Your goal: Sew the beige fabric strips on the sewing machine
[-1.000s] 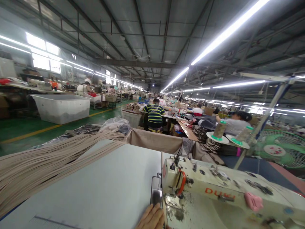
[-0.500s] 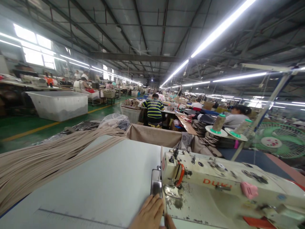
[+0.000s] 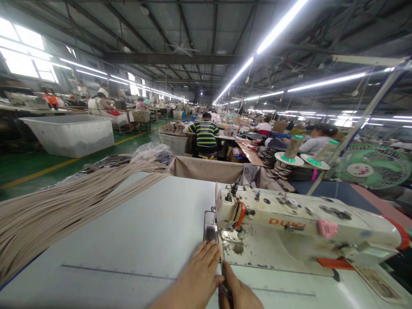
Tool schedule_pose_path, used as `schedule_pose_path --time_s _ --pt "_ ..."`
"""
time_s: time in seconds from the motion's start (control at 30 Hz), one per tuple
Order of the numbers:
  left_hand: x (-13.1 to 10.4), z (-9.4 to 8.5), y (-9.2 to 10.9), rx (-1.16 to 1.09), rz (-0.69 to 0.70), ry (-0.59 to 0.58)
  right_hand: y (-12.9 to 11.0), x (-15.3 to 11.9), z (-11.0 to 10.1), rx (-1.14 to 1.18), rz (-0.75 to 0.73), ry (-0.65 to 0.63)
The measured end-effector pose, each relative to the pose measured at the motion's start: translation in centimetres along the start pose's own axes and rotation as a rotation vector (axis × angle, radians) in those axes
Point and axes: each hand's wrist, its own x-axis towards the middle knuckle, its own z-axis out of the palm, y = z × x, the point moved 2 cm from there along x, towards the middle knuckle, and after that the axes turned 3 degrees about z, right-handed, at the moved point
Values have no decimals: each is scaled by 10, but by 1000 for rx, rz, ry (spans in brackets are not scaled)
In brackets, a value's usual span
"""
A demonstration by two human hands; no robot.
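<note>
My left hand (image 3: 203, 264) lies with fingers stretched out flat at the front of the sewing machine (image 3: 267, 212). Its fingertips touch the edge of the shiny metal plate (image 3: 211, 233) left of the needle area. A narrow beige strip (image 3: 221, 250) runs beside those fingers under the machine head. Close against it on the right, my right hand (image 3: 241, 289) is closed around a dark metal tool (image 3: 225, 283), whose kind is mostly hidden by the fingers. Long beige strips (image 3: 80, 206) lie piled on the left of the white tabletop (image 3: 135, 244).
A ruler scale (image 3: 116, 272) is marked along the tabletop. Behind the table stands a beige cloth-lined bin (image 3: 206, 169). Thread cones (image 3: 293, 148) and a green fan (image 3: 373, 167) are at the right. A person in a striped shirt (image 3: 206, 135) sits ahead; a white tub (image 3: 71, 135) stands left.
The view has tipped down, so the machine and table appear higher. My right hand shows more fully, with the dark tool in it. My left hand stays by the metal plate.
</note>
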Motion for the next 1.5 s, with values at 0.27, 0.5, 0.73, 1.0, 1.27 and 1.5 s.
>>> schedule_pose_path --time_s 0.27,0.5,0.73,1.0,1.27,1.5 --pt "-2 -8 7 19 10 64 -2 2 -27 239 43 -51" --pt "-1 -7 7 39 6 70 35 9 -45 266 73 -39" --pt "0 -9 6 58 15 -11 49 2 -34 27 -122 147" --pt "16 -10 -6 6 -50 -123 44 0 -36 -54 -181 226" --pt "29 -11 -12 -2 -129 -123 44 -1 -37 -51 -207 256" --pt "31 -8 -19 -57 -120 -70 42 -3 -37 -20 -167 228"
